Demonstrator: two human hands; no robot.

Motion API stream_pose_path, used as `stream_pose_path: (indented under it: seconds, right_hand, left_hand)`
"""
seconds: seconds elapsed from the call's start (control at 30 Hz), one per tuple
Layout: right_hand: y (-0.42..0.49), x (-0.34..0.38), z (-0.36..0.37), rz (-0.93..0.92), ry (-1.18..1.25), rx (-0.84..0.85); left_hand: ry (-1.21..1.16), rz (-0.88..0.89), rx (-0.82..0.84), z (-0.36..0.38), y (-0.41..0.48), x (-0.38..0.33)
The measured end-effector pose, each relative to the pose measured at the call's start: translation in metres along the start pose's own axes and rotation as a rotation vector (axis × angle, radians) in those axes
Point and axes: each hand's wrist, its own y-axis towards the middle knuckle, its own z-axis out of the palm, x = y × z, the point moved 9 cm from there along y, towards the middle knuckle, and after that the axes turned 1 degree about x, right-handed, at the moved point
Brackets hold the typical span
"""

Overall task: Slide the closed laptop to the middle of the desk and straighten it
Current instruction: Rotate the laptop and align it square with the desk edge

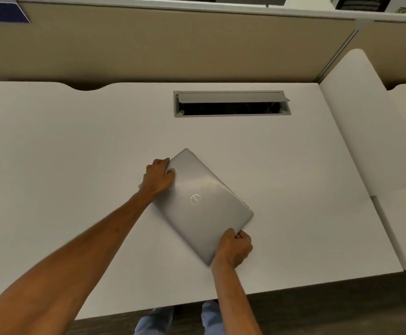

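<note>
Right hand (233,247) pinches the near corner of the closed Dell laptop (202,204), skewed at frame centre on the white desk (76,146); left hand (158,176) grips the far-left edge (thumb on lid). Straightening under way; next, likely rotate square.

Both forearms are bare, with no sleeve, watch or band showing anywhere along them; the left hand (159,176) and the right hand (233,249) wear no gloves and show no rings; at the 6 o'clock edge of the view the legs are covered by light blue jeans (153,321), the faded fabric creased; footwear cannot be made out.
</note>
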Motion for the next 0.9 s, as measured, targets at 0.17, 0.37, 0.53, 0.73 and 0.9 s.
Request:
stream_pose_path:
  seconds: [0.17,0.37,0.53,0.73,0.9]
  right_hand:
    - [0.006,0.000,0.002,0.035,0.028,-0.012]
    - [0.009,0.002,0.004,0.058,-0.010,0.011]
    - [0.014,0.003,0.002,0.069,-0.025,0.052]
    - [0.021,0.008,-0.001,0.041,-0.025,0.098]
    - [0.029,0.026,-0.006,0.006,-0.045,0.105]
  left_hand:
    - [-0.035,-0.076,0.007,0.001,0.002,-0.002]
    - [-0.150,-0.146,0.026,0.001,0.003,0.001]
    - [-0.244,-0.159,0.008,-0.003,-0.005,0.002]
    - [-0.310,-0.174,-0.057,-0.005,-0.023,0.013]
    - [-0.437,-0.213,-0.105,-0.004,-0.041,0.029]
